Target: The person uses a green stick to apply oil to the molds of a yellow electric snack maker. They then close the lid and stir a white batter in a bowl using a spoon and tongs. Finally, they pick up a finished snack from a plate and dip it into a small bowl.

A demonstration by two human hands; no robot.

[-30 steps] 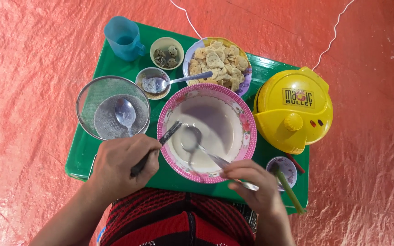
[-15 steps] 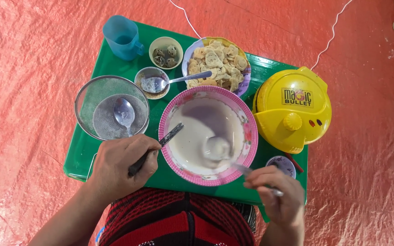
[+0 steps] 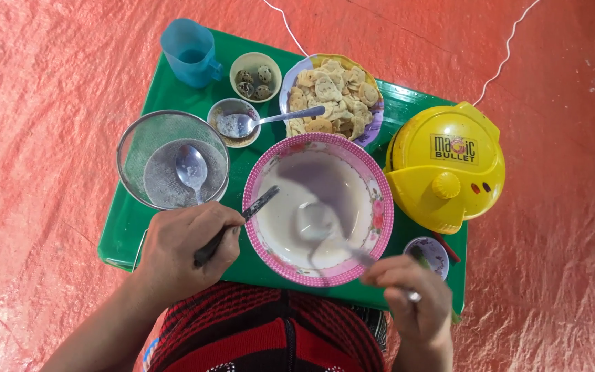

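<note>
Head view: right hand (image 3: 414,303) grips a spoon (image 3: 315,220) sunk in white batter in the pink-rimmed bowl (image 3: 380,213) mid green tray (image 3: 132,227). Left hand (image 3: 184,244) clasps a dark utensil (image 3: 259,203) on the rim. A brisk stir could slop batter over the shallow edge.

One label shows: a small rectangular sticker (image 3: 453,148) on the domed lid of the round yellow container (image 3: 445,169), which stands at the right edge of the green tray (image 3: 173,89). The sticker is yellow with dark lettering inside a thin dark border. No packages, signs or screens show.
</note>
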